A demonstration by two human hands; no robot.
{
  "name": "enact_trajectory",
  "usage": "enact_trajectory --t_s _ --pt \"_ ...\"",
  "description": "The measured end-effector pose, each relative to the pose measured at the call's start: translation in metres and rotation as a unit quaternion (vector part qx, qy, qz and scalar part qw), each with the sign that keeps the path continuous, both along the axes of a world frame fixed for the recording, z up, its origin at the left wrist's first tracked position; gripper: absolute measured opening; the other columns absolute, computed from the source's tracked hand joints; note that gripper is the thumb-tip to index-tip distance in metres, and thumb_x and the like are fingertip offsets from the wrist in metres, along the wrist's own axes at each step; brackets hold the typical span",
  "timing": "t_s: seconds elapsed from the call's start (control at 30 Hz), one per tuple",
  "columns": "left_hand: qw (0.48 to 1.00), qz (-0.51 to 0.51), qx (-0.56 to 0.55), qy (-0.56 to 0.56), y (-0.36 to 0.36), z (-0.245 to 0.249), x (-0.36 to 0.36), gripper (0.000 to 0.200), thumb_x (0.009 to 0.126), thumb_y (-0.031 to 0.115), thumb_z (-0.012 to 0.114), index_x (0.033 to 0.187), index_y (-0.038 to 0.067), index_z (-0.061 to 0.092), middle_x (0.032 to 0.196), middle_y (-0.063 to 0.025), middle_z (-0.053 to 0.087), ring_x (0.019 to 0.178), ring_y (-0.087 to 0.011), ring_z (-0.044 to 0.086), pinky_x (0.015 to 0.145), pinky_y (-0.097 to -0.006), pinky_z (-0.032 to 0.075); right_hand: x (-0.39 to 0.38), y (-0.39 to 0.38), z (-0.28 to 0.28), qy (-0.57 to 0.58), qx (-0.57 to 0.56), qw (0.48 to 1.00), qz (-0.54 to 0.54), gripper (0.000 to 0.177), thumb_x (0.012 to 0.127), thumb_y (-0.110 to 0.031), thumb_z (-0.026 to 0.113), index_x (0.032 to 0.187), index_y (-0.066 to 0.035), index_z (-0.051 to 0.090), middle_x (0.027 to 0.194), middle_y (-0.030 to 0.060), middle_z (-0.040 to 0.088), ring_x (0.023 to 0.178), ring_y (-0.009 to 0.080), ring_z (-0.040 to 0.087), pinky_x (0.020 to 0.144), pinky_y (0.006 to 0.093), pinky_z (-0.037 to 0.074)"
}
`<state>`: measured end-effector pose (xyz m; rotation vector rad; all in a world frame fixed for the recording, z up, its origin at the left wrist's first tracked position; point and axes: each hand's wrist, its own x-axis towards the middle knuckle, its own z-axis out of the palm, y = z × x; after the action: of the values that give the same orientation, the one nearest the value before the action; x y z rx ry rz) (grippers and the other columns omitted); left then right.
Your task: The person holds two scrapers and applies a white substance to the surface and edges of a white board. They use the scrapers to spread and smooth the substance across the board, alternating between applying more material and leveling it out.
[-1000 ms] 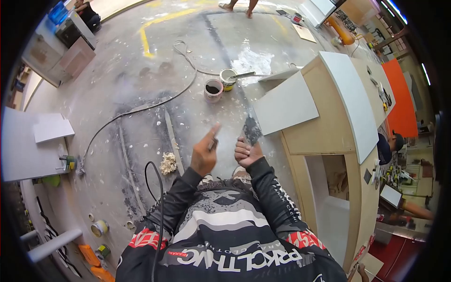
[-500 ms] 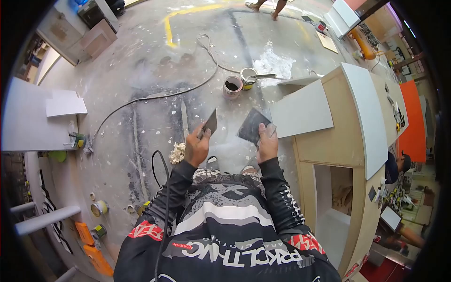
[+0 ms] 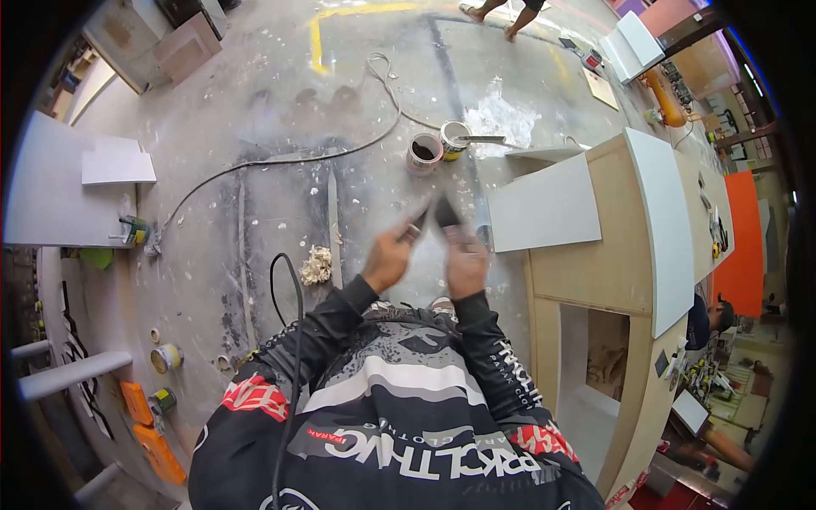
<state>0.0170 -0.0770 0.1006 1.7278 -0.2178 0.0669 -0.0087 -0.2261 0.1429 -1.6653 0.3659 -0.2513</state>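
Observation:
My left hand (image 3: 389,259) is closed round a dark flat scraper (image 3: 417,223), its blade angled up and to the right. Close beside it, my right hand (image 3: 467,265) grips a wider dark scraper (image 3: 445,212), blurred by motion and seen partly edge-on. The two blades nearly meet at their upper ends, over the concrete floor in front of my body. Beyond them stand a pinkish can (image 3: 422,167) with dark contents and a second can (image 3: 455,153) with a yellow label. A flat tool (image 3: 483,138) lies across the second can's top.
A pale panel (image 3: 548,204) juts from a wooden cabinet (image 3: 595,255) on the right. Crumpled scrap (image 3: 316,266) and a long cable (image 3: 289,159) lie on the floor. A white-topped unit (image 3: 51,195) stands left. A person's legs (image 3: 510,19) show at the far end.
Both hands have come closer together, the left moving right and the right moving left. The right scraper has turned from its broad face to a narrower view. The camera view has shifted slightly.

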Motion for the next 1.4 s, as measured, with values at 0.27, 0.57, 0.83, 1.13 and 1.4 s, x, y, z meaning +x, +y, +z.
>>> enact_trajectory --t_s 0.27,0.57,0.83,1.13,1.4 --pt "0.995 0.083 -0.052 0.031 0.021 0.047 0.001 0.028 0.096 0.012 0.051 0.117 -0.005 0.058 0.101 -0.0121 0.066 0.085 -0.0196 0.060 0.082 -0.0323 0.047 0.015 -0.068 -0.006 0.081 0.593 0.801 0.022 0.008 0.092 -0.023 0.059 0.093 -0.015 0.057 0.069 -0.0060 0.053 0.062 0.0069 0.056 0.047 0.0190 0.040" --pt "0.996 0.069 0.011 0.059 0.050 -0.037 0.055 0.036 0.090 0.012 0.058 0.124 0.000 0.057 0.096 -0.0178 0.069 0.085 -0.0246 0.066 0.078 -0.0315 0.049 -0.019 -0.027 -0.020 0.299 0.523 0.784 0.154 0.015 0.092 -0.031 0.064 0.094 -0.018 0.057 0.074 -0.0020 0.059 0.056 0.0102 0.054 0.044 0.0228 0.039" --pt "0.983 0.036 -0.051 0.175 0.039 0.024 -0.014 0.037 0.092 0.019 0.061 0.118 -0.007 0.059 0.100 -0.0119 0.068 0.090 -0.0133 0.060 0.080 -0.0282 0.048 -0.015 -0.049 0.002 0.023 0.225 0.974 0.014 0.015 0.094 -0.016 0.061 0.084 -0.016 0.050 0.069 -0.0059 0.050 0.053 0.0055 0.046 0.045 0.0228 0.034" --pt "0.996 -0.082 -0.036 0.014 -0.016 0.064 -0.018 0.037 0.093 0.004 0.052 0.130 -0.002 0.051 0.113 -0.0263 0.063 0.104 -0.0261 0.064 0.085 -0.0302 0.048 -0.003 -0.018 0.035 -0.054 0.216 0.948 0.226 0.077 0.075 -0.001 0.061 0.142 0.001 0.025 0.141 0.0134 0.039 0.129 0.0206 0.040 0.109 0.0322 0.027" --pt "0.996 -0.076 -0.037 -0.031 -0.030 0.070 -0.018 0.042 0.088 -0.003 0.051 0.130 -0.002 0.050 0.110 -0.0295 0.062 0.102 -0.0367 0.064 0.080 -0.0331 0.051 0.017 -0.045 0.036 -0.076 0.226 0.906 0.350 0.082 0.061 -0.010 0.053 0.140 0.005 0.033 0.143 0.0158 0.041 0.139 0.0255 0.031 0.116 0.0355 0.017"
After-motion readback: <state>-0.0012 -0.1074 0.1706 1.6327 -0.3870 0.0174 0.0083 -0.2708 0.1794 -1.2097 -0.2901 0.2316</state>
